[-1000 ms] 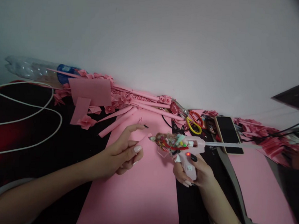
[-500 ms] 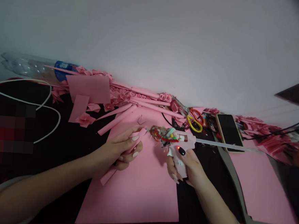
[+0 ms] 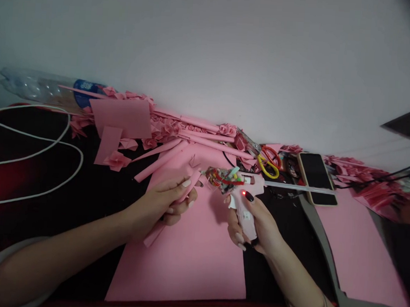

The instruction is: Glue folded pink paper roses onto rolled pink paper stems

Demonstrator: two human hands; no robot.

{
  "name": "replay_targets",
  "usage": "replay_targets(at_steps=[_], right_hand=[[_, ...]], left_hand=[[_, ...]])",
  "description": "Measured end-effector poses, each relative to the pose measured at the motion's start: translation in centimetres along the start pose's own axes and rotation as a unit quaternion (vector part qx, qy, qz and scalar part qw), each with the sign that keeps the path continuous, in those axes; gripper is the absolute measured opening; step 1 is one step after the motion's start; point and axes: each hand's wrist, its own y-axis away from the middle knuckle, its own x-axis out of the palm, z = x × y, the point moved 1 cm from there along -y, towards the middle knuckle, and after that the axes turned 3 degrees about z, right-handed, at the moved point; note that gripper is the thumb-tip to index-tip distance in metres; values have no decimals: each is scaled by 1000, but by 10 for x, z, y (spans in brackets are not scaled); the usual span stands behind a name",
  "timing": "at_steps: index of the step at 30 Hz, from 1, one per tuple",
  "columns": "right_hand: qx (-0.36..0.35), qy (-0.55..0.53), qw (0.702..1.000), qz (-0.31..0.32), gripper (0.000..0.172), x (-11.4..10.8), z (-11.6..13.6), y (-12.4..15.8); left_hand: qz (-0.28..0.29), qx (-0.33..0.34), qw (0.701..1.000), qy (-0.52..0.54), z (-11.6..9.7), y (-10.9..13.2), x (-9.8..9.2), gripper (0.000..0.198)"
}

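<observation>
My left hand [image 3: 170, 200] is closed around a rolled pink paper tube [image 3: 154, 234], which slants up to the right above a large pink sheet [image 3: 190, 269]. In my right hand [image 3: 252, 222] is a pale pink hot glue gun [image 3: 248, 215], its red light lit beside my thumb. Bits of coloured stuff and old glue are caked around the gun's front end. The nozzle tip is at the upper end of the tube; I cannot tell whether they touch. A long clear glue stick [image 3: 290, 185] sticks out of the gun's back.
Pink paper flowers [image 3: 116, 160] and rolled paper tubes [image 3: 162, 160] are heaped along the wall. Scissors [image 3: 269, 162] and a phone [image 3: 317, 177] lie at the back right. A plastic bottle [image 3: 37, 85] and a white cable [image 3: 80, 163] are at left; another pink sheet [image 3: 369, 258] at right.
The paper tube has turned slightly in my left hand, and its lower end has moved up and right. The glue gun has shifted slightly left, still in my right hand.
</observation>
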Motion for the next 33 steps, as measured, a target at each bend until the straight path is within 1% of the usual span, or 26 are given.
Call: replay_targets(at_steps=[4, 8, 10, 12, 15, 21, 27, 33], right_hand=[[-3, 5, 1000, -3, 41, 1, -1, 0], [-6, 48, 999, -23, 43, 1, 0, 0], [-1, 70, 997, -34, 45, 1, 0, 1], [-2, 83, 995, -46, 46, 1, 0, 1], [-6, 92, 994, -57, 46, 3, 0, 2], [-13, 98, 993, -57, 43, 4, 0, 2], [-6, 115, 991, -60, 46, 5, 0, 2], [-1, 112, 993, -30, 44, 2, -4, 3]], left_hand=[[24, -8, 999, 23, 3, -1, -2, 19], [64, -80, 994, 33, 6, 0, -1, 23], [74, -108, 991, 34, 7, 0, -1, 30], [70, -117, 990, 31, 6, 0, -1, 41], [64, -108, 992, 28, 5, -1, -2, 47], [61, -83, 994, 47, 0, -1, -1, 39], [53, -83, 994, 37, 0, -2, 0, 38], [54, -79, 995, 26, 2, -3, 0, 41]])
